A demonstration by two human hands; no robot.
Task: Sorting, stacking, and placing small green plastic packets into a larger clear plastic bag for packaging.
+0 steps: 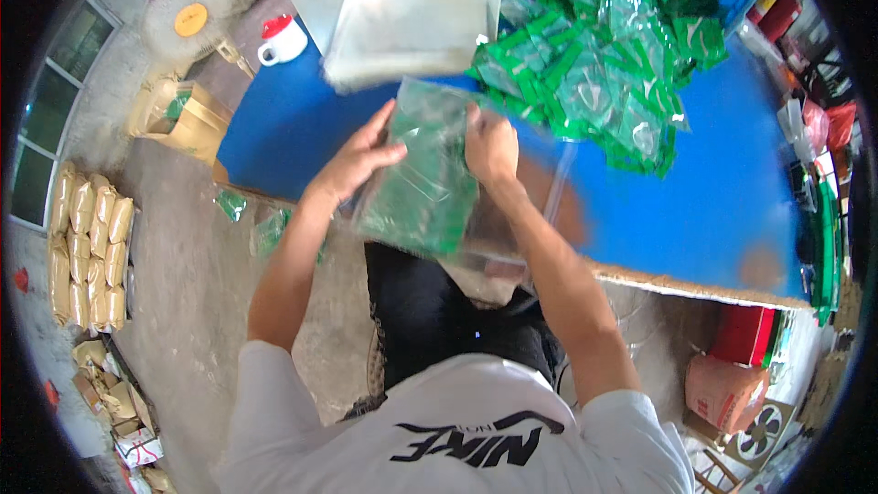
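with the left hand's [357,160] fingers spread at the clear bag [422,178] and the right hand's [492,146] gripping its far side, gentle, even tension seemed wisest.

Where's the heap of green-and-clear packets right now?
In the head view, the packets lie at upper right on the blue tabletop, right of the metal tray and beyond the right hand.

The bag [421,174] is between left hand [357,163] and right hand [494,148], over the table's [732,183] near edge. Packets [594,82] lie far right; left of them stand the bin [412,27], then the mug [291,43].
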